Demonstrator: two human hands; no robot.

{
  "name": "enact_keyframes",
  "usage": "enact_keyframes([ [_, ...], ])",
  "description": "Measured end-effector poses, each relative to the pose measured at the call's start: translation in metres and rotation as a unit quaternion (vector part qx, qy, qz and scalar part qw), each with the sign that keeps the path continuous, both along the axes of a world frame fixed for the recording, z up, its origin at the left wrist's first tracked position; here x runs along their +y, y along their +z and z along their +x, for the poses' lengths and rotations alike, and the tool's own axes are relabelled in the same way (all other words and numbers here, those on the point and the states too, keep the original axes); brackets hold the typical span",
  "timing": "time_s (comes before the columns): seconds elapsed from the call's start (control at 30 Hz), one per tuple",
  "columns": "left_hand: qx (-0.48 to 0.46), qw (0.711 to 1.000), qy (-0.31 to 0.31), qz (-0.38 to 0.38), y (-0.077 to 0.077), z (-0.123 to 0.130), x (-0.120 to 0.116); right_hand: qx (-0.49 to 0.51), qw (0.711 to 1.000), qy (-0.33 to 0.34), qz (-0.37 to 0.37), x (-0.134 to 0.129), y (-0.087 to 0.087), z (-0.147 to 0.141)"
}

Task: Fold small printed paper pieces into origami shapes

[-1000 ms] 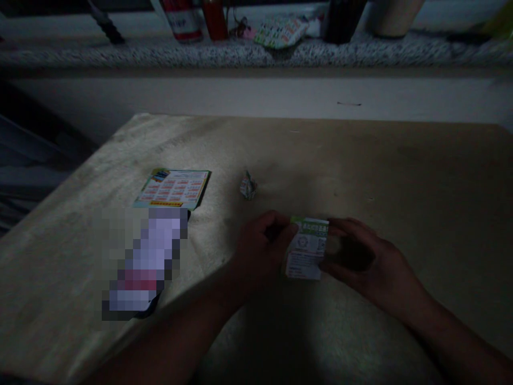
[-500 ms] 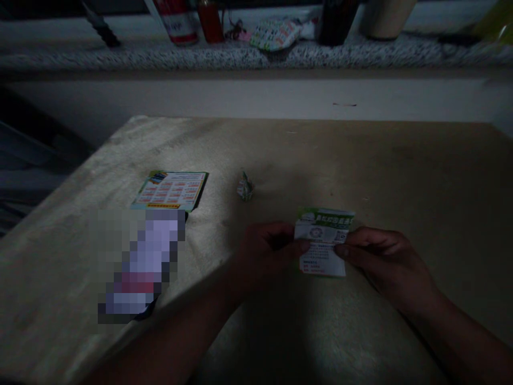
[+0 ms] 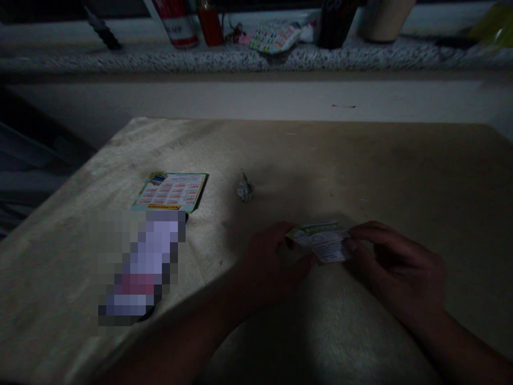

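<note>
A small printed paper point(image 3: 326, 243), green and white, is creased across its middle and tilted between my two hands. My right hand point(image 3: 393, 262) pinches its right edge between thumb and fingers. At the left side, my left hand point(image 3: 276, 262) holds the paper's edge with thumb and fingertips, its palm in shadow. Farther back on the table lies a small crumpled or folded paper piece point(image 3: 245, 189). To the left, a printed card point(image 3: 172, 191) with rows of red text lies flat, just beyond a phone-like object point(image 3: 148, 267) whose face is blurred out.
The table point(image 3: 360, 160) has a pale cover and ends at a white wall. Above it, a speckled sill point(image 3: 224, 60) carries a red and white can point(image 3: 176, 24), a red bottle point(image 3: 210, 24), a patterned packet point(image 3: 276, 37), a dark cup point(image 3: 336, 24) and a beige container point(image 3: 387, 21).
The paper was facing up nearly flat and upright; now it is bent at the crease and tilted. My left thumb has shifted down, and my right hand has turned with the paper.
</note>
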State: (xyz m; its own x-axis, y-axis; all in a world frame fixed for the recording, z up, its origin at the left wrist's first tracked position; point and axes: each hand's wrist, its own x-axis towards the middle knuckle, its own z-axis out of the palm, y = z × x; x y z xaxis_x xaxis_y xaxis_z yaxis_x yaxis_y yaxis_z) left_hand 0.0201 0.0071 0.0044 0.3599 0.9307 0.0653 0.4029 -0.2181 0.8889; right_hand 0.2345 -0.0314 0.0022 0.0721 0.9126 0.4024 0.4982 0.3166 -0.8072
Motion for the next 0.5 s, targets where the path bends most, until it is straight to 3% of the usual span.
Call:
enact_keyframes([
  [0.1, 0.074, 0.972, 0.062, 0.216, 0.005, -0.003, -0.001, -0.121, 0.987, 0.012, 0.100, 0.001, 0.004, 0.000],
  [0.2, 0.096, 0.920, 0.035, 0.379, 0.009, -0.003, -0.002, -0.175, 0.966, 0.050, 0.183, 0.005, 0.007, -0.003],
  [0.3, 0.099, 0.903, 0.009, 0.418, 0.011, 0.002, -0.002, -0.205, 0.951, 0.058, 0.225, 0.006, 0.007, -0.008],
  [0.5, 0.110, 0.882, 0.006, 0.457, 0.011, 0.008, 0.002, -0.232, 0.946, 0.053, 0.221, 0.000, 0.005, -0.015],
])
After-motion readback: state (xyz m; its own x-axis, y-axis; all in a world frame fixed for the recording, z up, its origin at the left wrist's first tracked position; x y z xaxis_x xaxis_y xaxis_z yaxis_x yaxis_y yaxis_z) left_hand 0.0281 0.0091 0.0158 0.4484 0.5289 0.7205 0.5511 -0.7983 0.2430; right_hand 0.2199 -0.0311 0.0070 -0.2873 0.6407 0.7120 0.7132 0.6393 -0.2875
